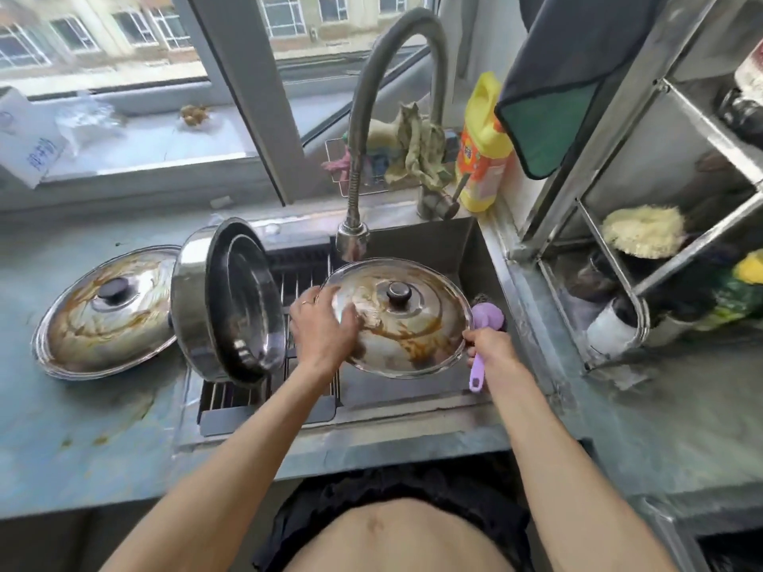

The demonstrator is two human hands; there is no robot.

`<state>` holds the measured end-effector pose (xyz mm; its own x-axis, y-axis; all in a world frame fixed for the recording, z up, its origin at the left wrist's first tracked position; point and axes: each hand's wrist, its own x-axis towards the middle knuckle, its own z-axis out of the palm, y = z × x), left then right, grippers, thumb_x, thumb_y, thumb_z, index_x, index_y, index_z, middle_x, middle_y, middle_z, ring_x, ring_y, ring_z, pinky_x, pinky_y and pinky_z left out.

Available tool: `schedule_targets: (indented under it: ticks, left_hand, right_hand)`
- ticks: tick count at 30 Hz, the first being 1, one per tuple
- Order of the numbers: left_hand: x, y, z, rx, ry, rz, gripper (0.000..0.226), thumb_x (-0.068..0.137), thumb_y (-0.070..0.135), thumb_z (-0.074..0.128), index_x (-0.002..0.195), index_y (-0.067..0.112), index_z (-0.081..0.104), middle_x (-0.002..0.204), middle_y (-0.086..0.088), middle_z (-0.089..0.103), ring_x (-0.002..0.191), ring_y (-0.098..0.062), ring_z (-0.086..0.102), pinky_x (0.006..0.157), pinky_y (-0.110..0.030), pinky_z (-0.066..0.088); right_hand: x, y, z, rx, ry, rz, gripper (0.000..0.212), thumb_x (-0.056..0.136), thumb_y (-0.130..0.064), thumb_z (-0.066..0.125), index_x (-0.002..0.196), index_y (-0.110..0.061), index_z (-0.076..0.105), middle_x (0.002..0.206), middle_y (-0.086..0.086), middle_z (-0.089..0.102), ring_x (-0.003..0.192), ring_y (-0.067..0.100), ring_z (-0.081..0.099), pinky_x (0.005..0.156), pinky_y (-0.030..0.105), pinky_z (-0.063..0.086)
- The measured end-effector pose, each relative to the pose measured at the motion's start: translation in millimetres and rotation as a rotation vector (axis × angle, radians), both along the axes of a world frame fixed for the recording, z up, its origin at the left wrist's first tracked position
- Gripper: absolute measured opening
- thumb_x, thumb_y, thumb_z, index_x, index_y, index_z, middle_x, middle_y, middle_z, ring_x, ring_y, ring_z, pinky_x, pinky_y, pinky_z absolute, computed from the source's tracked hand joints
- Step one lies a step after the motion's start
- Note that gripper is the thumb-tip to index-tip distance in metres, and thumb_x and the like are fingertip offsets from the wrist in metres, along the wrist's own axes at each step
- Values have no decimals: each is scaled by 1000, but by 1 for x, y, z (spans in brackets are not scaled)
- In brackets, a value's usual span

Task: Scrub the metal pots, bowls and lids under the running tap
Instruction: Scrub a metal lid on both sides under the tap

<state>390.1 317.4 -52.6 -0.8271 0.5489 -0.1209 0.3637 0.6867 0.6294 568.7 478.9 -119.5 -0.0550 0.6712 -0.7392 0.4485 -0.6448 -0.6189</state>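
A round metal lid smeared with brown sauce is held over the sink, just below the tap head. My left hand grips its left rim, thumb lying on the top. My right hand holds a purple-handled scrub brush at the lid's right edge; the brush head sits behind the rim. A steel pot rests tilted on its side on the drain rack, mouth facing right. A second stained lid lies flat on the counter to the left.
A yellow detergent bottle and rags in a wire basket stand behind the tap. A steel shelf rack with sponges and jars borders the sink on the right. The counter at left carries brown stains.
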Motion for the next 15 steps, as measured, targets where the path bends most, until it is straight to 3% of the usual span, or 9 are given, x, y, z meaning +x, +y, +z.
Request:
schedule_targets:
  ticks: [2,3,5,6,7,8,10,12,15]
  left_hand:
    - [-4,-7,-5,50,-237,172,55,101,39,54,148,10,47,152,-17,46,140,-32,41,118,-49,33]
    - [-5,-7,-5,126,-413,239,56,102,45,48,143,8,51,147,-17,53,133,-31,51,114,-49,40]
    - [-6,-1,-4,350,-753,382,46,106,44,40,116,7,65,115,-15,73,105,-28,69,97,-48,54]
    - [-7,3,-6,453,-854,464,41,108,39,39,105,8,66,101,-12,77,95,-28,72,90,-46,57]
    - [-8,8,-7,499,-878,511,38,109,35,40,98,9,66,93,-9,77,91,-29,72,85,-45,56]
    - [-10,10,-9,521,-873,509,37,107,33,42,93,9,66,89,-9,75,88,-30,69,81,-45,52]
    - [-13,16,-15,505,-821,493,36,103,35,45,87,11,68,85,-11,71,86,-31,62,76,-45,46]
    - [-16,25,-12,490,-791,465,42,104,40,45,88,11,70,84,-12,71,83,-29,63,76,-42,46]
    - [-27,37,-13,419,-757,414,51,105,50,42,103,9,72,98,-19,72,85,-28,62,80,-45,50]
  right_hand:
    - [-1,-1,-6,-38,48,-45,9,89,-6,65,81,-4,62,56,6,54,35,12,41,46,29,37]
    - [-4,1,-9,-55,67,-50,10,90,-4,63,80,-4,61,52,5,52,30,9,38,41,26,35]
    - [-10,0,-12,-63,91,-38,14,92,-3,61,77,-4,59,41,0,45,28,8,36,34,21,32]
    - [-14,0,-13,-37,71,12,11,92,-5,61,81,-2,61,43,1,47,33,11,41,38,23,36]
    - [-18,-1,-12,17,23,86,11,92,-10,63,91,1,65,52,6,55,45,17,52,48,28,43]
    - [-21,-1,-13,88,-47,176,24,92,-18,65,103,4,65,70,12,65,64,26,63,61,32,49]
    - [-23,5,-4,218,-214,400,43,93,-30,64,118,5,62,108,20,68,103,36,66,83,32,49]
    - [-28,15,13,341,-362,616,45,98,-35,55,123,2,61,123,22,63,114,38,61,86,33,47]
    - [-42,37,36,481,-659,919,42,105,-35,42,132,-6,57,134,17,59,122,35,57,94,39,47]
